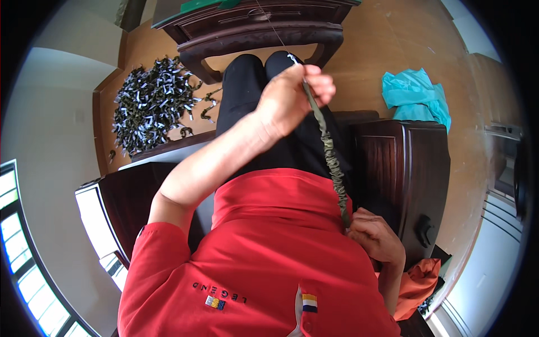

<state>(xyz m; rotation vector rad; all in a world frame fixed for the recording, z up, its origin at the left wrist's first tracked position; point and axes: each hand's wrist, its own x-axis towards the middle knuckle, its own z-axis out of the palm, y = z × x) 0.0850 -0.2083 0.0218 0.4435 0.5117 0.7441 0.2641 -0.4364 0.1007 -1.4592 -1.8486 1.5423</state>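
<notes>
A red shirt (pixel 269 224) fills the foreground as a gathered olive fabric tube (pixel 331 163) runs on a slant between a seated person's hands. The left hand (pixel 286 98), out above the knees, pinches the tube's upper end, its other fingers loosely curled; the right hand (pixel 377 236), beside the waist, is closed on the lower end. On the floor (pixel 359 50), a heap of dark, white-tipped strips (pixel 154 104) sits to the left.
</notes>
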